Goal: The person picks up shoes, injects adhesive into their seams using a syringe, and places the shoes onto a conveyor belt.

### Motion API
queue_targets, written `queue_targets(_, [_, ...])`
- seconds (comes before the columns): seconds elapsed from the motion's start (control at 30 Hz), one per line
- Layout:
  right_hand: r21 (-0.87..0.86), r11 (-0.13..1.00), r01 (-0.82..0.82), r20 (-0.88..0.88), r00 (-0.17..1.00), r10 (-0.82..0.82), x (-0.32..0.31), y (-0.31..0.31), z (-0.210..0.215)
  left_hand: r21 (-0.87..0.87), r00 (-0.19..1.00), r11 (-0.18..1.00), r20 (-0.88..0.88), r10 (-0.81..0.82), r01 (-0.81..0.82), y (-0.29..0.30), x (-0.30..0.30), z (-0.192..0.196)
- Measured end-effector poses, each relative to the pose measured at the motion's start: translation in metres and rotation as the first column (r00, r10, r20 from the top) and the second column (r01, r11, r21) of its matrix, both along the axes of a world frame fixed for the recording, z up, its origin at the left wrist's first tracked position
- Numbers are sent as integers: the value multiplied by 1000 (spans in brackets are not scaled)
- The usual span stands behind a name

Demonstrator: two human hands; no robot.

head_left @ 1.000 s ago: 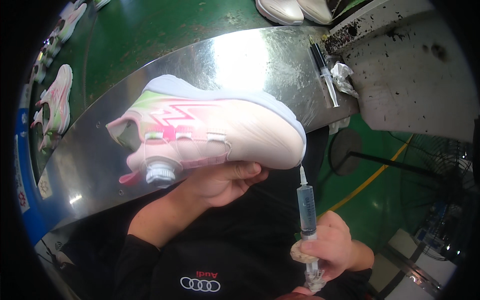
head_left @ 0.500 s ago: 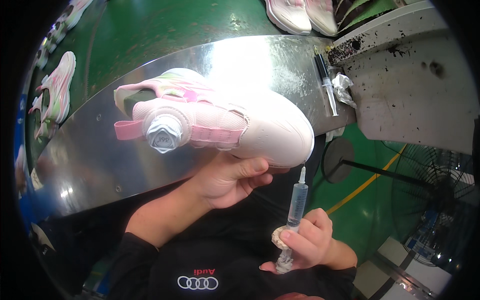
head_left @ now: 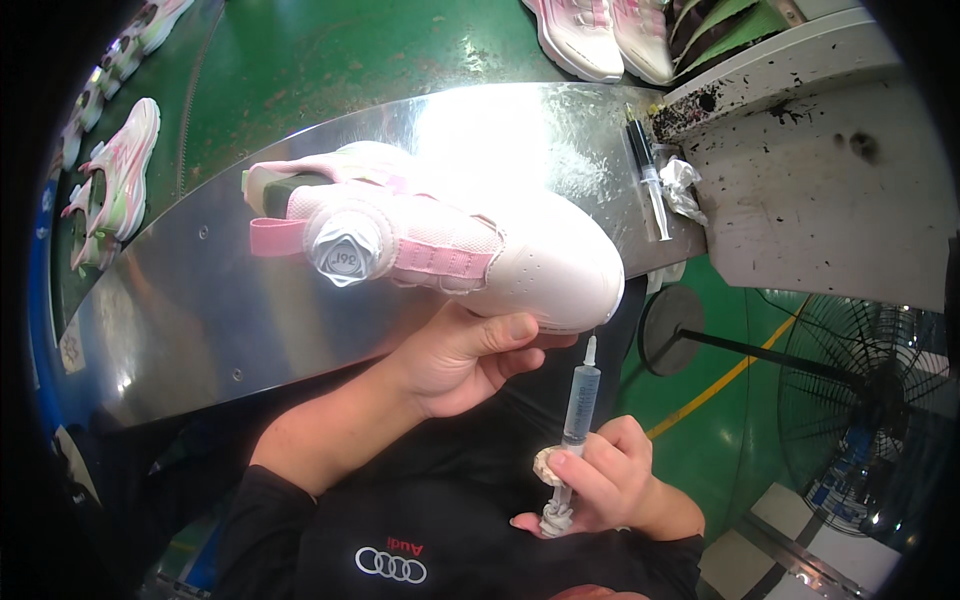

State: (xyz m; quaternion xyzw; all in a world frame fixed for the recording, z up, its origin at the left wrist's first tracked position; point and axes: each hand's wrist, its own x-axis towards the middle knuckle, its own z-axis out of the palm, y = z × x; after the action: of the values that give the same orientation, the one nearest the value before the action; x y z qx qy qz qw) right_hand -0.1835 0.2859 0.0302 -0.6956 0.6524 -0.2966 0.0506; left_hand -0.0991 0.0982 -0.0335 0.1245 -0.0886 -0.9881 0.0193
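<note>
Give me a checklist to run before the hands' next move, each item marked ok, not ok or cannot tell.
1. Shoe held: ok, the left hand grips it from the near side.
2. Syringe in hand: ok, the right hand holds it, nozzle toward the toe.
3. Syringe touching the shoe: cannot tell, the very tip is too fine to see.
4. Amount of liquid in the barrel: cannot tell.
5. Dark syringe out of the way: ok, it lies on the table, apart from the shoe.
6. Clear view of the shoe's far side: not ok, glare washes it out.
</note>
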Motion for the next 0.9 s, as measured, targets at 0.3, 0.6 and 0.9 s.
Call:
queue_targets(0.3, [-163, 981, 109, 49, 994, -103, -23, 14, -11, 98, 991, 991, -103, -82, 92, -3, 38, -12])
queue_targets(0.6, [-146, 957, 250, 95, 967, -238, -79, -91, -69, -256, 962, 965, 248, 117, -51, -32, 139, 24])
queue_targets(0.9, [-174, 917, 359, 184, 927, -327, -87, -112, -81, -512, 976, 848, 79, 202, -134, -143, -42, 1])
